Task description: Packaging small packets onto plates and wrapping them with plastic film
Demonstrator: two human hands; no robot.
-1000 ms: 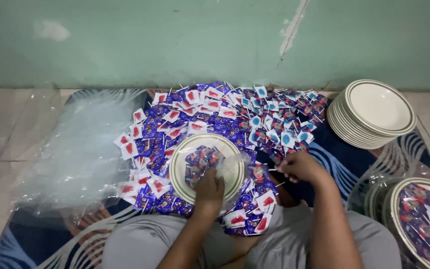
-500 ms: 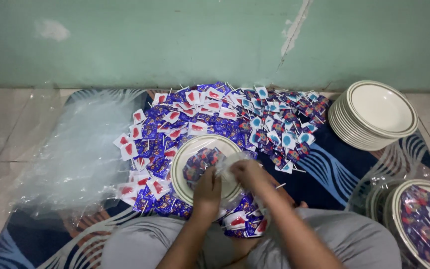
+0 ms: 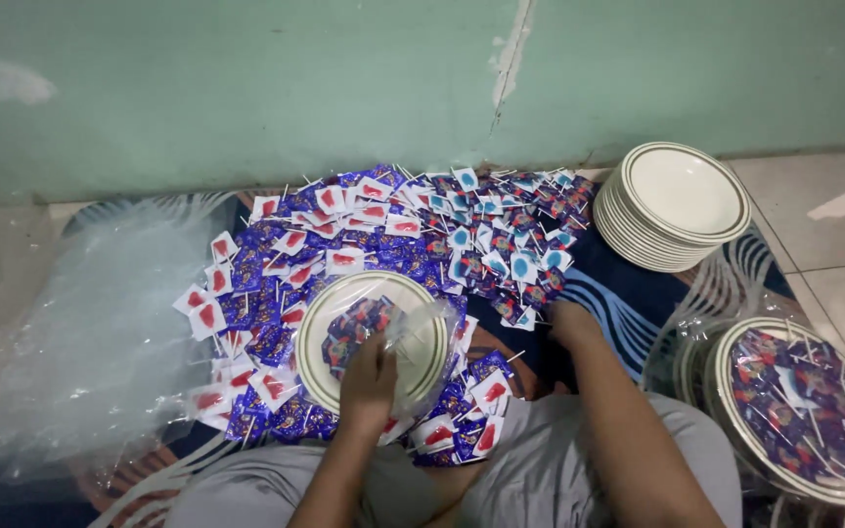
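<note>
The left hand (image 3: 369,379) lies on a cream plate (image 3: 329,344) with its fingers curled on a clear plastic bag (image 3: 421,337) that covers the plate; some wrapped candies (image 3: 356,325) are inside. The plate sits on a big heap of candy packets (image 3: 398,240) on the mat (image 3: 638,293). The right hand (image 3: 567,321) reaches into this heap near the plate; I cannot tell how far it is open. A stack of empty plates (image 3: 677,203) stands at the right.
</note>
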